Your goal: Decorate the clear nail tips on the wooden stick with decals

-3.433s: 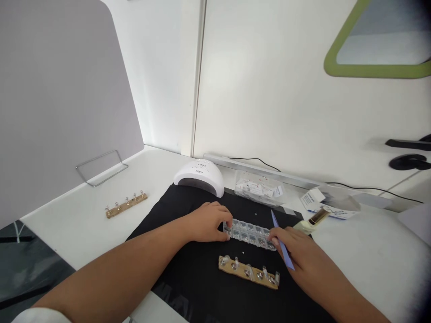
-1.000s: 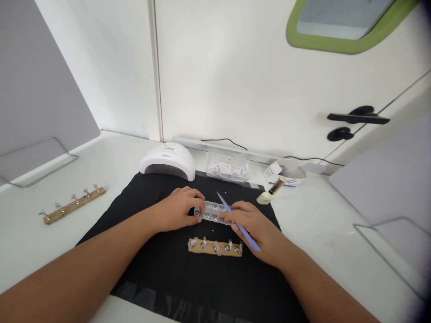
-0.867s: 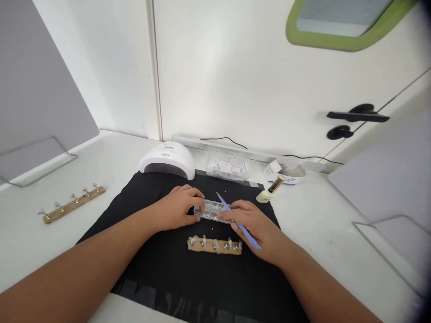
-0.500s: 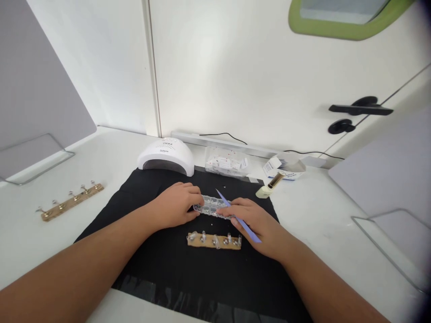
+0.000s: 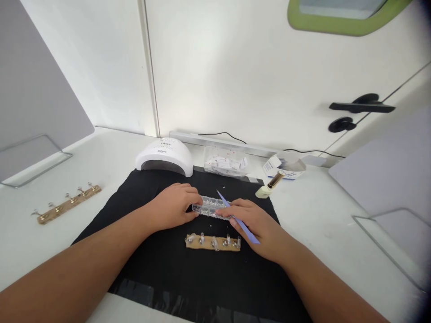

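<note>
A small clear compartment box (image 5: 209, 207) lies on a black mat (image 5: 175, 264). My left hand (image 5: 175, 205) grips the box's left end with curled fingers. My right hand (image 5: 257, 224) rests its fingertips on the box's right part and holds a thin blue stick (image 5: 237, 218) slanted across the fingers. Just in front of the box lies a wooden strip (image 5: 213, 242) carrying several clear nail tips on stands.
A white nail lamp (image 5: 164, 157) stands at the mat's back left. Behind the mat are a clear bag of small packets (image 5: 225, 162), a small carton (image 5: 283, 167) and a tipped polish bottle (image 5: 268, 186). A second wooden strip (image 5: 65, 204) lies far left on the white table.
The view has swung right and settled since the oldest frame. Both hands stay on the clear box; only small finger shifts show over the last second.
</note>
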`<state>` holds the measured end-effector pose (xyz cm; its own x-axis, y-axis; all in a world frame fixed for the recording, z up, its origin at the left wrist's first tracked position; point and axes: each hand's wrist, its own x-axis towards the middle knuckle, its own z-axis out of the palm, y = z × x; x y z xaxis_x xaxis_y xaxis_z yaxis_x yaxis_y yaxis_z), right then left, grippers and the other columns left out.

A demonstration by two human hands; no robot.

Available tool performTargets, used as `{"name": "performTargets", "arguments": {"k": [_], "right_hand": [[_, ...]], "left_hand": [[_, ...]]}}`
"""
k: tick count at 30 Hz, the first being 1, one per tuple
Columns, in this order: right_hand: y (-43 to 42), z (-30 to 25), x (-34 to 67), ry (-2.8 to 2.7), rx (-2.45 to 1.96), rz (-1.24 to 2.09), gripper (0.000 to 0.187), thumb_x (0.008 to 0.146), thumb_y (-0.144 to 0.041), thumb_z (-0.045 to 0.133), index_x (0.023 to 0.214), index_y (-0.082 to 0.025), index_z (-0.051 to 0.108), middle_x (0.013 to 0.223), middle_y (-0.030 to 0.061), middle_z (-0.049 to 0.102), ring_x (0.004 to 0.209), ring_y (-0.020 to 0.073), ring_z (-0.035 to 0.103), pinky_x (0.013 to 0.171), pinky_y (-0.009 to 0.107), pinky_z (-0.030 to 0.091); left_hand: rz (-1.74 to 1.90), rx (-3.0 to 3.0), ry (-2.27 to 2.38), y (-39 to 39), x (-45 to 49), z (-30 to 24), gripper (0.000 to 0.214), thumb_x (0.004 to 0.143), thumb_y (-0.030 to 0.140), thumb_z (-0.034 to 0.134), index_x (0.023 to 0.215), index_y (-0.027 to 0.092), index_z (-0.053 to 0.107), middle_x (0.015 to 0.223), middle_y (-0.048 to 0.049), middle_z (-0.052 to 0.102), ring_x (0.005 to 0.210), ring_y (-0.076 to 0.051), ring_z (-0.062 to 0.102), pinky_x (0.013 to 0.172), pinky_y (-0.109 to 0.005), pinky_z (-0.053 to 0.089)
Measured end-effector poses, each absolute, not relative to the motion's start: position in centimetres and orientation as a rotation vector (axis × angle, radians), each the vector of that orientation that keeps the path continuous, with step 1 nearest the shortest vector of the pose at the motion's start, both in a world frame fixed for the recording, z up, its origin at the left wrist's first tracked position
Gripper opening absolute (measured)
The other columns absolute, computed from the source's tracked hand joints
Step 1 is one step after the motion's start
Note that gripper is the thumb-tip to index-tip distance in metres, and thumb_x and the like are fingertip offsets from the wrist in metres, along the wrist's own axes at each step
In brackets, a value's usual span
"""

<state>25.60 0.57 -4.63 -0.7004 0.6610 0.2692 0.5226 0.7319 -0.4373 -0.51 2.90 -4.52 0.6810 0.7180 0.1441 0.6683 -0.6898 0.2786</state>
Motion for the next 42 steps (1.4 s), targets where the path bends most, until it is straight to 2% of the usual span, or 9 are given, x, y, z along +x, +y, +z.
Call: {"name": "performTargets", "arguments": {"k": [7, 13, 20, 26, 33, 38, 42], "right_hand": [[0.50, -4.58, 25.54, -2.528, -0.935, 0.472, 0.031, 0.098, -0.018, 0.041, 0.115, -0.018, 0.068, 0.104, 0.0104, 0.074, 0.093, 0.0243, 0.063, 0.080, 0.040, 0.050], [0.65, -4.79, 25.69, -2.503, -0.927, 0.516, 0.030, 0.100, -0.020, 0.041, 0.115, -0.020, 0.066, 0.110, 0.0082, 0.074, 0.098, 0.0243, 0.062, 0.085, 0.042, 0.049], [0.59, -4.81, 25.70, -2.488, -0.891, 0.499, 0.030, 0.100, -0.019, 0.041, 0.117, -0.021, 0.066, 0.107, 0.0079, 0.074, 0.096, 0.0239, 0.063, 0.083, 0.042, 0.049], [0.51, -4.71, 25.59, -2.472, -0.867, 0.472, 0.031, 0.099, -0.018, 0.042, 0.120, -0.022, 0.066, 0.104, 0.0083, 0.073, 0.095, 0.0230, 0.063, 0.083, 0.040, 0.050], [0.50, -4.66, 25.66, -2.493, -0.888, 0.467, 0.031, 0.100, -0.019, 0.041, 0.118, -0.019, 0.066, 0.102, 0.0098, 0.072, 0.094, 0.0237, 0.063, 0.082, 0.040, 0.050], [0.42, -4.62, 25.63, -2.489, -0.897, 0.493, 0.032, 0.100, -0.019, 0.040, 0.119, -0.020, 0.066, 0.100, 0.0093, 0.072, 0.094, 0.0232, 0.063, 0.082, 0.039, 0.050], [0.45, -4.69, 25.69, -2.489, -0.910, 0.504, 0.032, 0.100, -0.019, 0.040, 0.118, -0.021, 0.066, 0.105, 0.0084, 0.073, 0.097, 0.0231, 0.063, 0.084, 0.039, 0.050]], "left_hand": [[0.362, 2.682, 1.124, 2.98, -0.51, -4.45, 0.016, 0.084, 0.020, 0.070, 0.100, 0.018, 0.071, 0.102, -0.0056, 0.071, 0.097, -0.024, 0.065, 0.092, -0.041, 0.049], [0.383, 2.697, 1.116, 2.91, -0.50, -4.55, 0.017, 0.085, 0.021, 0.070, 0.102, 0.018, 0.071, 0.101, -0.0053, 0.072, 0.096, -0.024, 0.066, 0.090, -0.040, 0.050], [0.415, 2.677, 1.092, 2.96, -0.73, -4.70, 0.019, 0.085, 0.021, 0.069, 0.103, 0.018, 0.071, 0.103, -0.0069, 0.072, 0.097, -0.025, 0.065, 0.092, -0.042, 0.050], [0.480, 2.620, 1.042, 2.96, -0.87, -4.57, 0.022, 0.098, 0.023, 0.050, 0.105, 0.016, 0.070, 0.100, -0.0063, 0.071, 0.095, -0.020, 0.064, 0.088, -0.035, 0.050], [0.454, 2.573, 1.043, 2.80, -0.86, -4.66, 0.015, 0.088, 0.022, 0.065, 0.101, 0.016, 0.071, 0.100, -0.0069, 0.068, 0.096, -0.023, 0.061, 0.088, -0.037, 0.050], [0.428, 2.557, 1.041, 2.75, -0.90, -4.64, 0.027, 0.080, 0.023, 0.075, 0.106, 0.018, 0.070, 0.102, -0.0064, 0.066, 0.097, -0.023, 0.059, 0.088, -0.038, 0.050], [0.416, 2.560, 1.058, 2.75, -0.81, -4.61, 0.030, 0.078, 0.019, 0.075, 0.108, 0.018, 0.070, 0.108, -0.0081, 0.064, 0.102, -0.025, 0.058, 0.092, -0.042, 0.049]]}}
